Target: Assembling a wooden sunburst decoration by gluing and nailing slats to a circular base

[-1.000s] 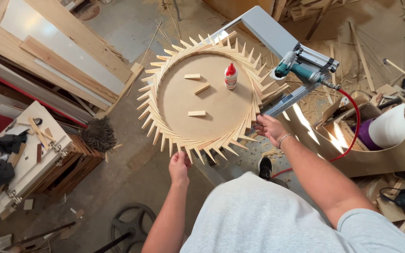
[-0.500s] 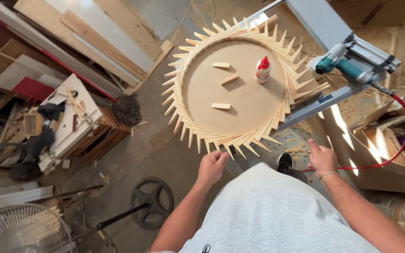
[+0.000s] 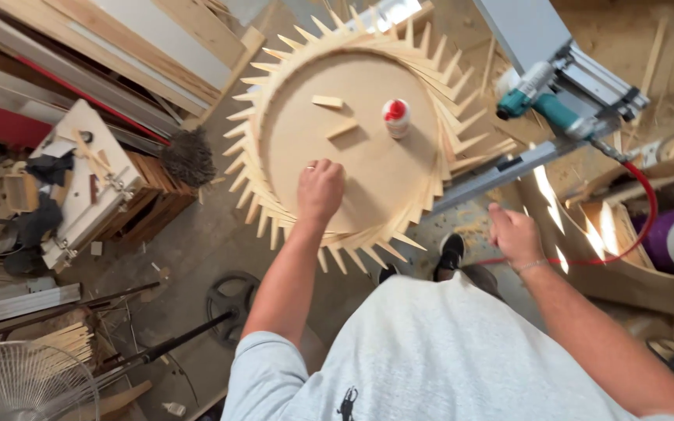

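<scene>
While the left hand rests knuckles-up on the round wooden disc, its fingers are curled under against the panel near the disc's near-left edge; whether they pinch anything beneath them cannot be told. A ring shows on one finger. The disc is a flat, pale panel ringed all the way round by pointed wooden slats that stick outward like rays, overlapping one another along the rim.

On the disc's face, toward its far side, lie two small wooden blocks, one behind the other and slightly apart, the nearer one turned at an angle. Just to their right stands a small white glue bottle with a red cap, upright, well apart from the left hand.

The right hand hangs in the air off the disc's near-right edge, loosely closed and holding nothing, blurred. It is near a long grey metal rail that runs out from under the disc's right edge. Beyond it, past the disc's far-right edge, a teal power tool sits on a grey frame, with a red hose curving down from it.

Left of the disc, a dark bristly brush lies on the floor beside a white workbench cluttered with small tools.
</scene>
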